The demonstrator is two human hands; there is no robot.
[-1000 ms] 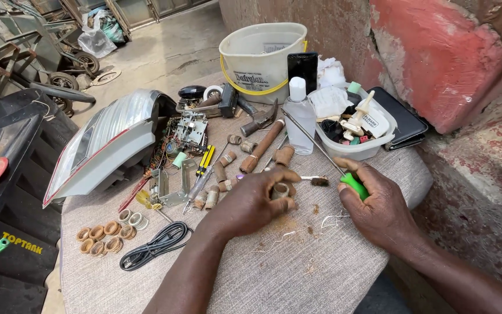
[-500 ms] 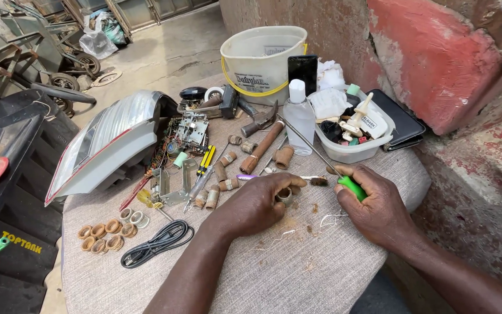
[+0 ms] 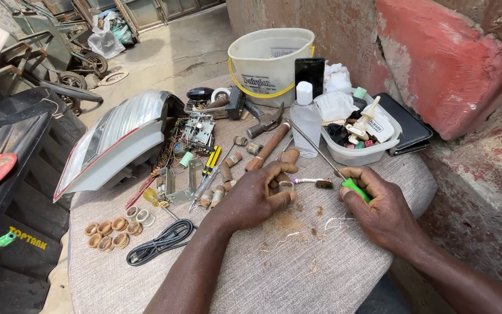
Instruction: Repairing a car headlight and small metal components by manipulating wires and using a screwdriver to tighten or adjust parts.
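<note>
Both forearms enter from bottom of frame, meeting at centre. Left hand (image 3: 257,195) palm down on the cloth (image 3: 297,273), fingers curled tight round a small ring (image 3: 286,186) pinched at the fingertips; most of ring hidden, can't tell more. Right hand (image 3: 379,212) at centre right, fist closed on green handle of a screwdriver (image 3: 321,157); shaft runs up-left toward the bottle. Ring sits just left of the handle, w/ a small brush (image 3: 312,182) lying between the two hands, near both.

Brown dust and thin wire bits on cloth just below the hands. Lower left: black cable (image 3: 161,241) coiled, row of brown rings (image 3: 111,229) beside it. Left of left hand: short brown tubes, yellow-black driver (image 3: 211,160), metal bracket. Above hand: long brown rod (image 3: 268,145), clear bottle (image 3: 307,119).

Further up: tub (image 3: 358,148) w/ odd parts at centre right, black case beside it, circuit board (image 3: 197,129), car lamp (image 3: 117,139) at left. Top centre: cream bucket (image 3: 271,64), phone (image 3: 309,70) leaning on it. Red-grey wall (image 3: 437,58) upper right.
</note>
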